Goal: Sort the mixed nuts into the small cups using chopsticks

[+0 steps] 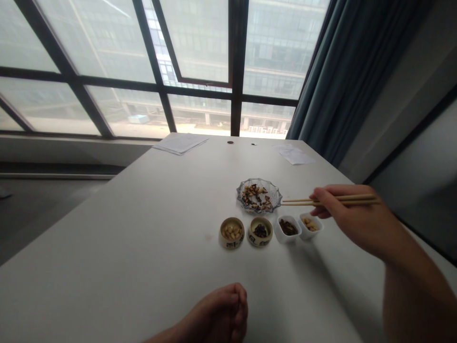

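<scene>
White table point(160, 205): glass dish point(274, 191), two round bowls point(232, 245), two white tubs point(287, 238), papers point(183, 143).

Dark chars point(233, 245) on round bowl point(225, 243) nearer table's point(143, 228) left edge & on 2nd bowl point(260, 242), too blurry to read.

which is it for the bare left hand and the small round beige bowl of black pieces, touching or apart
Apart. The head view plainly shows white tabletop between the left hand and the beige bowl.
</scene>
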The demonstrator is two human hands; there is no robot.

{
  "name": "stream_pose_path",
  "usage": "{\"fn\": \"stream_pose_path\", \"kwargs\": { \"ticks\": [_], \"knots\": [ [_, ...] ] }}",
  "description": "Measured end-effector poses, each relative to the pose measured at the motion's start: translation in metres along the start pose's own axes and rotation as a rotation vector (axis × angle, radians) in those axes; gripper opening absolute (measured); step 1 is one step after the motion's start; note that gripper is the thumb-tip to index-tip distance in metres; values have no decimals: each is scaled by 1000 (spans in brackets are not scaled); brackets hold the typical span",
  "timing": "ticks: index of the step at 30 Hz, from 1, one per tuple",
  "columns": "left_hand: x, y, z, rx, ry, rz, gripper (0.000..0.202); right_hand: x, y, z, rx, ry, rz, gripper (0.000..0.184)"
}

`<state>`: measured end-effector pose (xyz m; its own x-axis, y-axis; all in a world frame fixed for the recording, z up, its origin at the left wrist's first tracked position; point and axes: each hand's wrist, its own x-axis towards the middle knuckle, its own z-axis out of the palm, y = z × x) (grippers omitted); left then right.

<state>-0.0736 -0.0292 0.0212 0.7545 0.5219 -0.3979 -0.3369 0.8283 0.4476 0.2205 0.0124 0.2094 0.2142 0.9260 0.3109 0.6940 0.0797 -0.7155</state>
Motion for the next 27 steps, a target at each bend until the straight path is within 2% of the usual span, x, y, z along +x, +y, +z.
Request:
{"fn": "stream_pose_path", "kwargs": {
  "ticks": [6,14,19,27],
  "knots": [
    [-2,0,2,-11,5,-20,9,36,34,36,86,-90,-12,38],
    [-3,3,4,-35,20,-41,8,59,70,79,205,-59,0,38],
    [-3,2,2,-13,11,-28,9,63,80,88,239,-54,19,37],
    [-3,3,3,-7,0,-20,9,62,82,92,300,-12,32,38]
  ]
}}
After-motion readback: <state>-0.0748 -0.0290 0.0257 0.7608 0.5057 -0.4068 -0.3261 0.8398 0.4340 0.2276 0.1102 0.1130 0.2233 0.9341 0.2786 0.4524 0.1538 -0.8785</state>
